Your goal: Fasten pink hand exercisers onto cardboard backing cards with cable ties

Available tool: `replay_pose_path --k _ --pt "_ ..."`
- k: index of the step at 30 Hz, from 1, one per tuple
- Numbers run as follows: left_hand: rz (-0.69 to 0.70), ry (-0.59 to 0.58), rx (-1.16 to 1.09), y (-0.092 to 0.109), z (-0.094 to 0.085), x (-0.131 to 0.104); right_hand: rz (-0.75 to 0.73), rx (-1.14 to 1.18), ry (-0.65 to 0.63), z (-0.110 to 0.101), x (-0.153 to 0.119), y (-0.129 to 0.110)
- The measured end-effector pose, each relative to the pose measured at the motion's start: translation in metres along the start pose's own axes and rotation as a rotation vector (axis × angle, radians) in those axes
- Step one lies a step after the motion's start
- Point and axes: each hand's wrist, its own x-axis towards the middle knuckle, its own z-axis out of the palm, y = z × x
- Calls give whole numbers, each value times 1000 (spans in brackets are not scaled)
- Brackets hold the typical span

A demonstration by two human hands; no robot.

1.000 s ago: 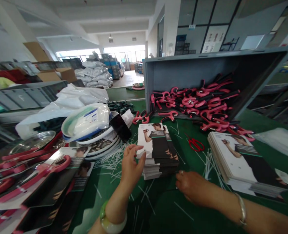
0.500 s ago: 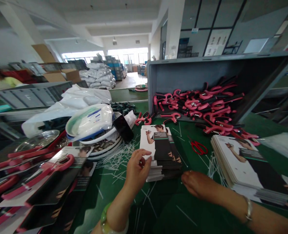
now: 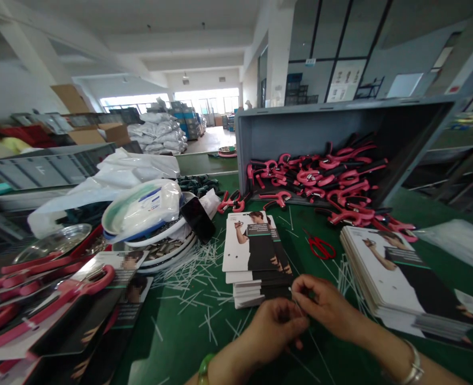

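Note:
My left hand (image 3: 274,327) and my right hand (image 3: 320,302) meet in front of the middle stack of printed cards (image 3: 238,251). The fingers of my right hand pinch a thin white tie (image 3: 296,302), its pale end showing at the fingertips. My left fingers are curled close against it; what they hold, if anything, is too small to make out. Loose white ties (image 3: 196,272) are scattered on the green table (image 3: 180,350). Red scissors (image 3: 319,247) lie between the middle stack and the right card stack (image 3: 400,278).
A grey crate (image 3: 320,120) on its side holds pink and black hand grips (image 3: 316,174). Stacked bowls (image 3: 140,214) and a phone (image 3: 198,219) stand left of centre. Cards with pink grips (image 3: 76,299) lie at the left. A person (image 3: 9,141) is at the far left.
My left hand has moved down and right, off the middle card stack, to meet my right hand. My right hand has lifted slightly, with a tie now showing at its fingers. The view has shifted slightly.

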Motion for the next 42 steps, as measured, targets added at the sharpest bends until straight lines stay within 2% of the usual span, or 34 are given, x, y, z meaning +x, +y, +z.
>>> replay_pose_path --k 4,6,9,12,15,17,18,21,22,23,25,28,30,33,37,40,42 --pt "32 30 -88 7 -4 -5 57 144 118 10 3 0" --pt "37 30 -127 11 -10 -9 101 244 125 9 5 -1" --pt "37 -4 -164 17 -19 -12 131 403 -4 6 7 -6" --pt "62 -49 -134 21 -24 -13 57 461 -128 4 11 -17" --pt "83 -9 -58 29 -32 -19 47 467 -85 3 20 -28" --pt "153 136 53 38 -45 -24 88 457 16 2 29 -33" --pt "209 265 132 42 -55 -27 101 455 79 1 35 -34" --pt "337 763 372 48 -93 -30 92 490 288 1 57 -34" --pt "328 863 411 47 -106 -28 83 510 356 4 64 -34" --pt "301 881 406 44 -117 -25 74 526 416 7 71 -33" --pt "246 775 310 38 -132 -17 46 537 510 15 82 -33" --pt "213 678 151 30 -135 -7 -1 481 553 28 89 -33" --pt "173 660 67 31 -130 -6 -27 420 571 32 87 -33" --pt "104 559 -45 38 -120 -10 -80 385 595 34 80 -36" --pt "101 448 -121 48 -105 -17 -111 361 611 30 72 -42" --pt "129 433 -167 52 -90 -19 -70 393 625 29 69 -42" --pt "153 422 -204 54 -77 -20 17 477 624 30 68 -38"
